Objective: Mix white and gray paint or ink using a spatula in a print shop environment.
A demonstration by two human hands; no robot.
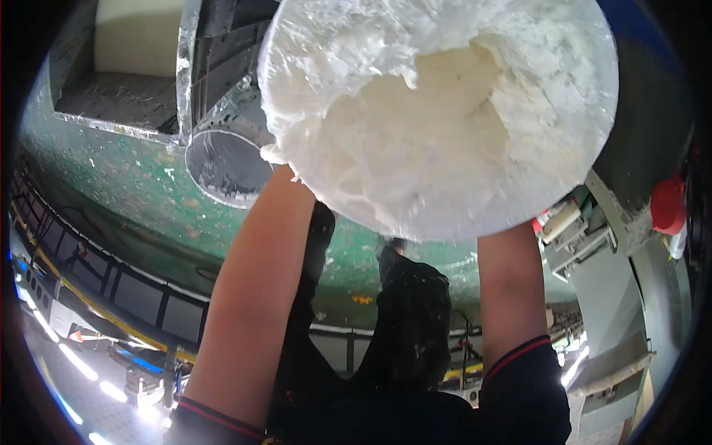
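A large round white bucket (593, 81) fills the upper middle, close to the camera, its mouth facing me. Thick off-white paste (415, 126) lies inside, with a hollow in the middle and smeared, glossy clumps along the wall. My left forearm (259, 252) runs up to the bucket's lower left side, and my right forearm (512, 282) reaches its lower right side. Both hands are hidden behind the bucket, which appears held up between them; the fingers do not show.
Left of the bucket, a grey cylindrical container (230, 167) stands on the paint-spotted green floor (133, 178). Beyond it is a metal-framed bin (119, 100) with a pale block. A dark railing (111, 274) curves along the left. A red object (669, 204) and grey panels stand at right.
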